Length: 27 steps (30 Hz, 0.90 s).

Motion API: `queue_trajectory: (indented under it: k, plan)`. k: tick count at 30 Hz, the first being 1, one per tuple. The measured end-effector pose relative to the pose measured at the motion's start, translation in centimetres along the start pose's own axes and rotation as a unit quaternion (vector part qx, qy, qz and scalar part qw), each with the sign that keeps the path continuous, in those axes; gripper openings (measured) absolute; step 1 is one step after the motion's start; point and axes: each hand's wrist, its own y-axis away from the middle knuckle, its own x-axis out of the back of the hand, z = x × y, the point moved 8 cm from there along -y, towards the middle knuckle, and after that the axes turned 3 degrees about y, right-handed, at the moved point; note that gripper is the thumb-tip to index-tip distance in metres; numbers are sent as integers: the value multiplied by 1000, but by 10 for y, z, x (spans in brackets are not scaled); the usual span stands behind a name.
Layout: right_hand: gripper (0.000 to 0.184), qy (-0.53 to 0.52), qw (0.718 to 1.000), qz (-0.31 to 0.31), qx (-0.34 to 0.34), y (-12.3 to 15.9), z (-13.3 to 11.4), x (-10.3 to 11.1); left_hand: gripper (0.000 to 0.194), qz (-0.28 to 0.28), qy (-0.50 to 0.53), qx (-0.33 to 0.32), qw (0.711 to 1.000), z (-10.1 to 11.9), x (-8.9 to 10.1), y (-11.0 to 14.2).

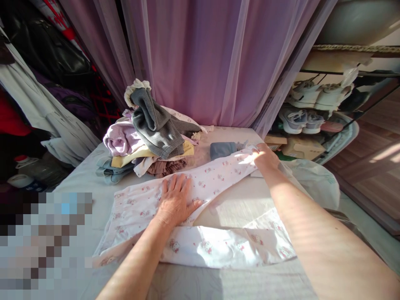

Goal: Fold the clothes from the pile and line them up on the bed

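Observation:
A pair of white printed pajama pants (206, 246) lies spread on the sheet-covered surface, its waistband at the left and its two legs apart toward the right. My left hand (176, 198) rests flat on the upper part of the pants, fingers spread. At the far leg's cuff, my right hand (265, 158) has its fingers closed on the fabric. Just beyond that leg sits a small blue-grey item (223, 150), its kind unclear.
Behind the pants is a heap of clothes (156, 133), with a dark grey ribbed garment on top. Purple curtains (193, 58) hang at the back. On the right, a rack holds sneakers (301, 118) and cardboard boxes (300, 146). Hanging clothes (37, 87) crowd the left side.

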Motion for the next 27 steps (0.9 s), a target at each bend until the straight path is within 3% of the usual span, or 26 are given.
queue_trajectory:
  k: [3, 5, 7, 9, 11, 15, 17, 21, 27]
  plan:
    - [46, -8, 997, 65, 37, 24, -27, 11, 74, 3, -3, 1, 1000, 0, -1, 0]
    - [41, -44, 982, 66, 174, 49, -67, 14, 74, 8, -5, 2, 1000, 0, 0, -1]
    - [39, -74, 929, -16, 363, 85, -112, 3, 74, 14, -7, 2, 1000, 1, 1, -1]
    - [35, -64, 880, -88, 463, 114, -137, -10, 74, 17, -10, 4, 1000, 2, 2, 0]
    - [35, -26, 878, -125, 462, 122, -142, -21, 75, 14, -11, 10, 1000, 1, 3, 0]
    - [42, 17, 911, -138, 389, 116, -138, -23, 76, 5, -5, 16, 1000, 0, 2, 0]
    - [43, 3, 899, -142, 415, 126, -147, -20, 77, 0, 1, 17, 1000, 0, 2, 0]
    - [46, -22, 846, -192, 498, 156, -174, -28, 81, -3, 7, 21, 1000, 1, 3, 0]
    - [50, -24, 862, -196, 466, 151, -187, -36, 80, -4, 1, 18, 1000, 2, 3, 0]
